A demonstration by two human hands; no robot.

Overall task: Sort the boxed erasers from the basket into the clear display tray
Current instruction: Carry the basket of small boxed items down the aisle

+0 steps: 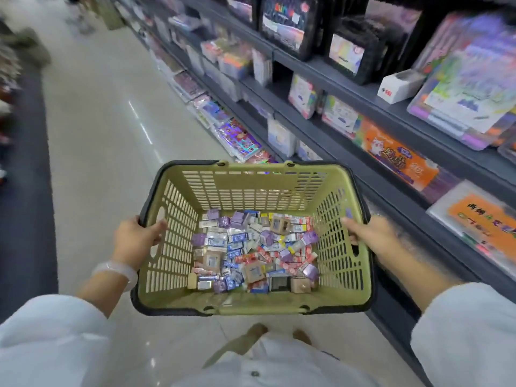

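A person carries an olive-green plastic shopping basket with slotted walls and a black rim, holding it out in front of the body above the pale tiled floor of a shop aisle. The left hand grips the basket's left rim, thumb curled over the edge to the inside. The right hand grips the right rim the same way, though it is blurred. The boxed erasers lie in a loose heap covering the basket's bottom: blue-and-white, red-and-white, purple and brown cardboard boxes mixed together. A pale bracelet sits on the left wrist. Dark shelves of stationery packs run along the right.
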